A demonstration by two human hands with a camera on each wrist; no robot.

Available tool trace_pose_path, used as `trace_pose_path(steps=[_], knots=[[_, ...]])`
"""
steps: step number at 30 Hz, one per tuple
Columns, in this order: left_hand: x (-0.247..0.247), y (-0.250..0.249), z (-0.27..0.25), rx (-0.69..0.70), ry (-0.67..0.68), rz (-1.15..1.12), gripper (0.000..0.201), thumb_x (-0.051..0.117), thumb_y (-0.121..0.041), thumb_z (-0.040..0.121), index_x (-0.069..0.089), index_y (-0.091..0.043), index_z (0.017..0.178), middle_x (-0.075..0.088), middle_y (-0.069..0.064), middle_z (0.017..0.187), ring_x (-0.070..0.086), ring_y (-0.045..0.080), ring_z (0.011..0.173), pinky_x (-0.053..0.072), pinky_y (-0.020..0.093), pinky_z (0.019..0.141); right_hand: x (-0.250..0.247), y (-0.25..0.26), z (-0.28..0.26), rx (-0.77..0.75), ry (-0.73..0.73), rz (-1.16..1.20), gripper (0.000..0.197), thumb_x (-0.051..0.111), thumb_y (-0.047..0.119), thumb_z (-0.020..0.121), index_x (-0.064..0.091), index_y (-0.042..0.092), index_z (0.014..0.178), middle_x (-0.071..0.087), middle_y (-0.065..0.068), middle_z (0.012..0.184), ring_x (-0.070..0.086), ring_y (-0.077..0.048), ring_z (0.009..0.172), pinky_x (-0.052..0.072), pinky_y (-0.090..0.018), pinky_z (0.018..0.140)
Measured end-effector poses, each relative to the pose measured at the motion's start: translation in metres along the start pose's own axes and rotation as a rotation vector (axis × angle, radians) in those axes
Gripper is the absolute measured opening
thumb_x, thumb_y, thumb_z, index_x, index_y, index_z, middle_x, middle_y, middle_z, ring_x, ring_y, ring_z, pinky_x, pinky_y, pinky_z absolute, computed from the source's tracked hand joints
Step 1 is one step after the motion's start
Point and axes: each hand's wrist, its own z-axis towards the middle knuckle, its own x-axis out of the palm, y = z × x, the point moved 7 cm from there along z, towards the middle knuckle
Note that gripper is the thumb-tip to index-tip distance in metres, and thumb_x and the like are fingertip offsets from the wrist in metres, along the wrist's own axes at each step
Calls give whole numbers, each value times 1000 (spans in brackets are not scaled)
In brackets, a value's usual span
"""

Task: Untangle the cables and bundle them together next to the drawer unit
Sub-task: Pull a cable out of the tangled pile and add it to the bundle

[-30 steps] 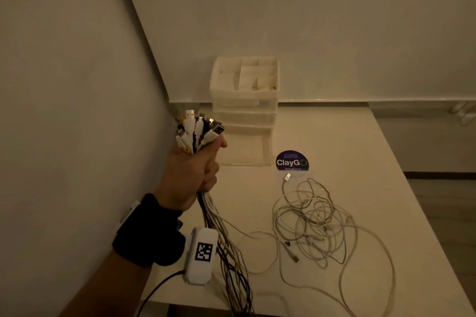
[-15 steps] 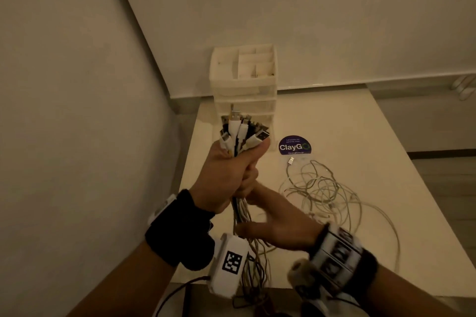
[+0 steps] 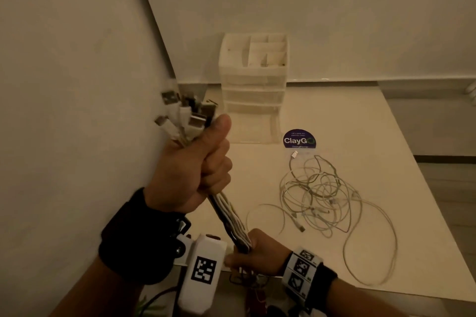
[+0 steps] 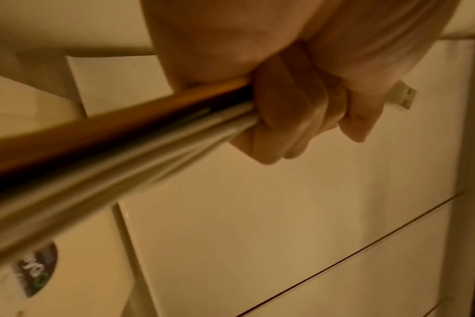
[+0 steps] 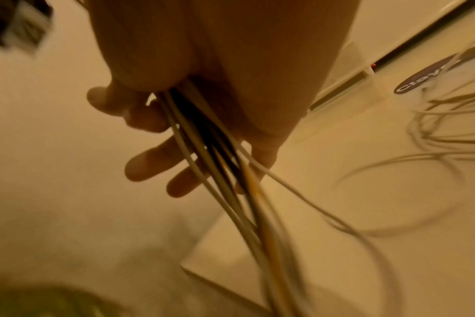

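Observation:
My left hand (image 3: pixel 203 165) grips a cable bundle (image 3: pixel 228 216) in a fist, held up left of the drawer unit (image 3: pixel 253 85). Several USB plugs (image 3: pixel 184 116) fan out above the thumb. In the left wrist view the fingers (image 4: pixel 298 113) curl round the bundle (image 4: pixel 122 137), and one plug (image 4: pixel 401 96) pokes out past them. My right hand (image 3: pixel 253 252) holds the same bundle lower down, at the table's front edge, and the stretch between the hands is straight. In the right wrist view the cables (image 5: pixel 217 163) run through loosely curled fingers (image 5: pixel 155 163). The bundle's lower ends hang below the table edge.
A loose tangle of white cables (image 3: pixel 322 195) lies on the white table (image 3: pixel 386 162) to the right, one plug near a round ClayGo sticker (image 3: pixel 298 139). A wall runs close along the left. The drawer unit stands in the back corner against the far wall.
My right hand came into view, took the bundle just under my left hand, then slid down it to the table's front edge. The bundle now runs straight between both hands.

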Motion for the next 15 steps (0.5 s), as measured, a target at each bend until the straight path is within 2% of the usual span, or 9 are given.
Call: trace_pose_path(steps=[1, 2, 4, 6, 9, 11, 13, 14, 15], knots=[[3, -6, 0, 21, 34, -19, 54, 81, -46, 67, 37, -24, 47, 19, -5, 40, 13, 9, 30, 13, 13, 36, 0, -19, 0, 52, 5, -5, 57, 72, 75, 55, 65, 18, 54, 65, -15, 67, 59, -19, 62, 52, -41, 67], [4, -10, 0, 37, 51, -30, 57, 80, -46, 68, 32, -23, 49, 18, -5, 41, 12, 10, 31, 15, 12, 36, 0, -37, 1, 97, 10, -10, 58, 71, 77, 55, 65, 19, 52, 67, -19, 71, 61, -21, 64, 54, -44, 71], [7, -8, 1, 36, 35, -30, 63, 81, -47, 67, 25, -21, 52, 17, -4, 41, 11, 10, 31, 15, 12, 37, 0, -57, 2, 133, 11, -58, 50, 69, 72, 62, 64, 24, 47, 69, -22, 73, 62, -21, 65, 55, -44, 77], [10, 3, 3, 13, 15, -7, 65, 82, -50, 63, 25, -23, 50, 16, -4, 42, 11, 10, 31, 13, 13, 37, 1, -65, 6, 158, -22, -83, 50, 66, 69, 65, 60, 23, 46, 65, -14, 64, 60, -17, 62, 54, -41, 75], [13, 9, 6, 19, 11, 6, 55, 83, -51, 62, 38, -24, 45, 18, -4, 41, 12, 9, 31, 12, 14, 36, -3, -68, 11, 179, -99, -116, 55, 65, 70, 64, 48, 21, 48, 53, -3, 56, 51, -13, 53, 44, -33, 59], [8, 3, 9, 35, -2, 15, 53, 82, -52, 62, 41, -24, 43, 21, -7, 38, 14, 7, 29, 12, 14, 36, -6, -63, 7, 161, -101, -116, 50, 65, 66, 66, 53, 21, 49, 57, -1, 55, 54, -10, 52, 46, -29, 60], [2, -1, 13, 35, -27, 36, 55, 82, -53, 63, 40, -24, 43, 27, -10, 36, 17, 4, 28, 12, 13, 36, -8, -51, -2, 114, -51, -145, 46, 65, 63, 67, 68, 18, 62, 68, -5, 69, 65, -14, 68, 52, -31, 73], [0, -1, 13, 34, -39, 54, 55, 82, -53, 63, 39, -24, 43, 28, -10, 37, 18, 3, 28, 12, 13, 36, -11, -45, -7, 86, -8, -195, 45, 67, 61, 68, 72, 18, 79, 72, -7, 84, 67, -16, 82, 52, -32, 81], [-2, 0, 13, 34, -50, 75, 56, 81, -52, 63, 38, -23, 45, 28, -9, 37, 19, 3, 28, 12, 13, 36, -16, -40, -12, 74, 56, -250, 47, 71, 56, 69, 70, 21, 100, 71, -6, 102, 65, -17, 97, 49, -31, 89]])
